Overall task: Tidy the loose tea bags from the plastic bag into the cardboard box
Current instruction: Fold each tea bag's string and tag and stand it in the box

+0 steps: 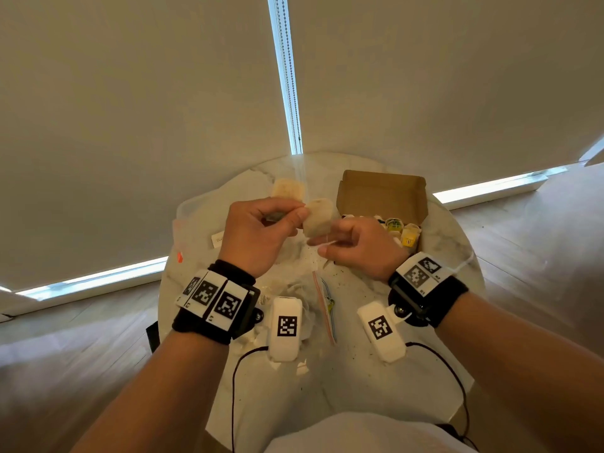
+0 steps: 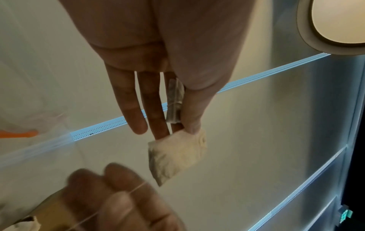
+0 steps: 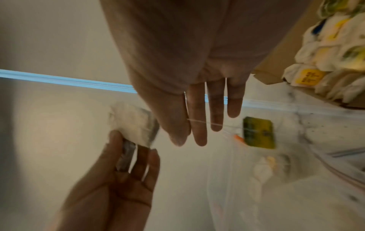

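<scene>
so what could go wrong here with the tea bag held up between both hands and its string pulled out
1. The left hand pinches the pale paper tea bag while the right hand pulls its thin white string taut; the string may tear off.
2. A second small greyish packet sits loosely between the left fingers and could drop.
3. The open brown cardboard box looks nearly full, so this bag may not fit neatly.

Head camera looks down on the counter (image 1: pixel 376 322); both wrist cameras, close along the fingers (image 2: pixel 138 109), share the tea bag (image 3: pixel 132 123).
</scene>
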Demonstrator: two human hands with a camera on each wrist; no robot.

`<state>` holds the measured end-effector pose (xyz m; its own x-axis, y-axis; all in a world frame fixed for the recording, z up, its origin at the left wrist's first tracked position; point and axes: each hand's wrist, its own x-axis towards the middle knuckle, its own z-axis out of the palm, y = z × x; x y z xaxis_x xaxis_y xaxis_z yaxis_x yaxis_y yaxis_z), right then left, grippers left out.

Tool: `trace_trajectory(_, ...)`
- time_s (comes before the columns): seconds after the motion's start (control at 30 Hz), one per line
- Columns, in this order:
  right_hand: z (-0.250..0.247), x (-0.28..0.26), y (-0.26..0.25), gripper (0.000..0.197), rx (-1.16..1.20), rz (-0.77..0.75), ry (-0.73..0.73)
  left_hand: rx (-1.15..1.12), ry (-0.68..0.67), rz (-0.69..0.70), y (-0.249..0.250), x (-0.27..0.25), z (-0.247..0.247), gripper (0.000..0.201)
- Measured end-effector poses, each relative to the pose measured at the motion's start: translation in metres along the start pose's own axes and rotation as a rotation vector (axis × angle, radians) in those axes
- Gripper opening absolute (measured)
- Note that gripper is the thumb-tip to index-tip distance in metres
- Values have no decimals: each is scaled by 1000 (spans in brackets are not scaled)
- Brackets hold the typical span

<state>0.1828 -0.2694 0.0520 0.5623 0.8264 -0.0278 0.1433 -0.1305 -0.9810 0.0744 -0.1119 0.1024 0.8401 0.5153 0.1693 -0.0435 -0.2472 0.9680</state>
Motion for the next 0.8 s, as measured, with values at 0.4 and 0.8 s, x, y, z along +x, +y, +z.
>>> trace_trajectory(0.4,29,0,10,18,195,196,7,-66,-34,-77,2,4,5,18)
trace_trajectory(0.8,32,-12,13,32,-10,252,-186,-72,68,-132,-9,15,0,15)
